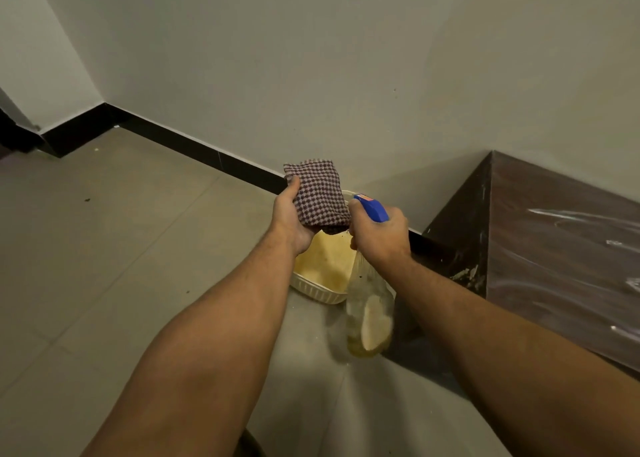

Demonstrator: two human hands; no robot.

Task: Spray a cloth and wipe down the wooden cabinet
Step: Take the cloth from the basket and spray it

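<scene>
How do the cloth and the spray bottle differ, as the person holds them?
The cloth is checked, folded and opaque; the spray bottle is clear with a blue head. The left hand holds the cloth from its side; the right hand grips the bottle at its neck, nozzle toward the cloth. Both are hand-held.

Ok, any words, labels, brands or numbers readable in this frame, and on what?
No text can be read.
Red patch on the spray bottle nozzle: too small to read.
Pale label on the bottle's body: blurred, unreadable.
The cloth and cabinet show no writing.
</scene>
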